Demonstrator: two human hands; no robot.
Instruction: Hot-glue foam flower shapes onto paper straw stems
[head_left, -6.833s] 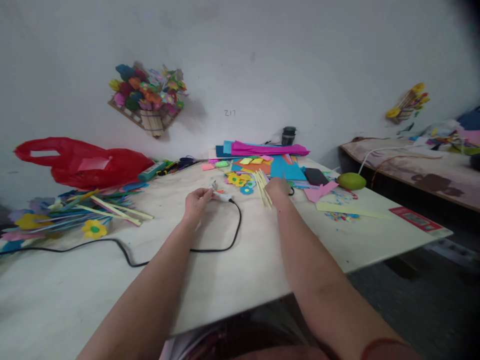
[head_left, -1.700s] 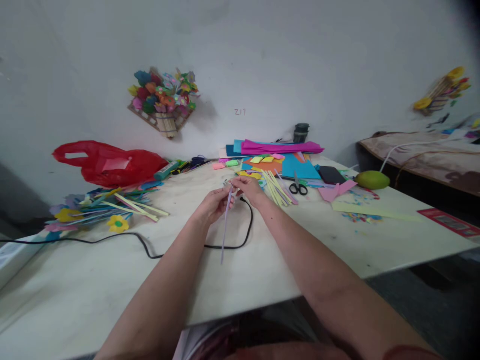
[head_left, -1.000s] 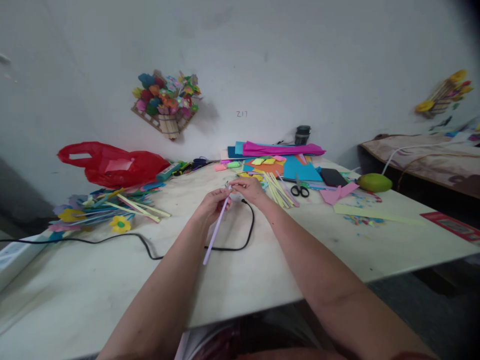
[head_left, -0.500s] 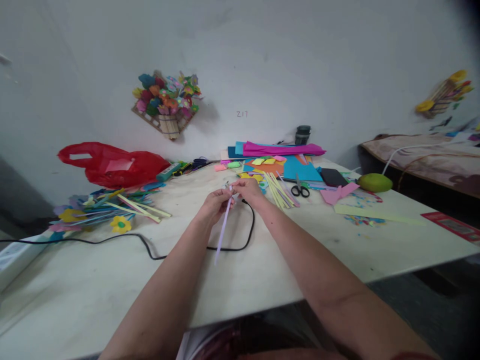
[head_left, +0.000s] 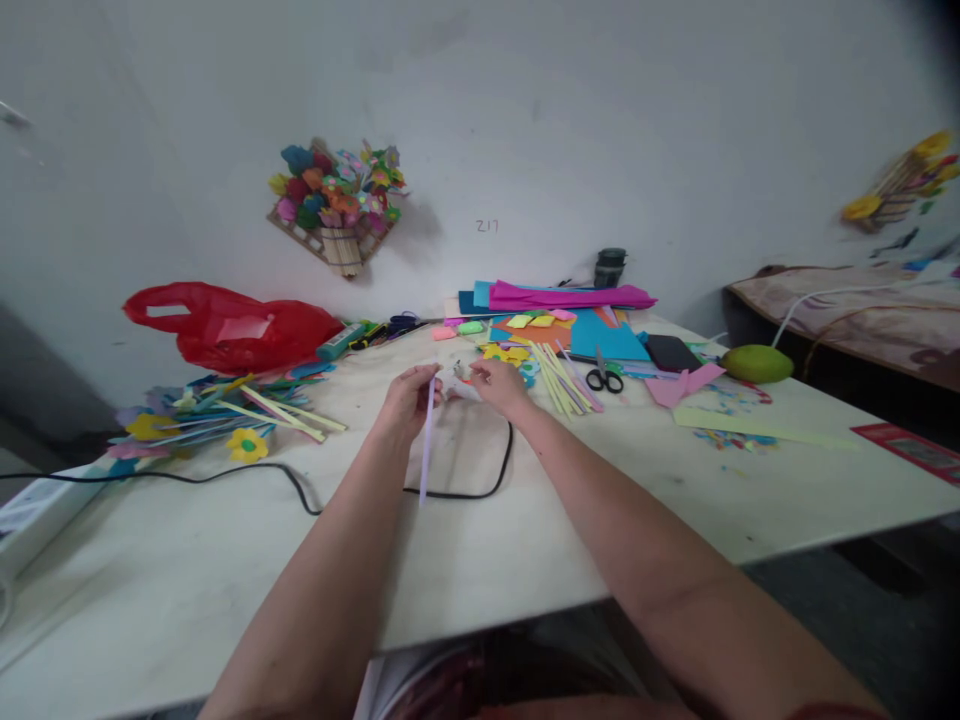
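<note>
My left hand (head_left: 411, 398) is closed in a pinch on a light purple paper strip (head_left: 427, 445), which hangs down toward me. My right hand (head_left: 501, 386) is also closed, thumb and fingers together; what they hold, if anything, is too small to make out. Between the two hands sits a small white device (head_left: 459, 386) with a metal tip, like a hot glue gun, partly hidden by the fingers. A black cord (head_left: 495, 487) loops on the table below it. Beyond my right hand lie yellow paper flowers (head_left: 504, 354).
Pale strips (head_left: 559, 380) and black-handled scissors (head_left: 604, 378) lie to the right, near a green fruit (head_left: 757, 364) and paper scraps. A red plastic bag (head_left: 225, 335) and a pile of stemmed flowers (head_left: 161, 425) are at left. Coloured sheets (head_left: 570, 297) stack at the back.
My left hand has moved left with the purple strip, away from my right hand. The white device between them now shows more.
</note>
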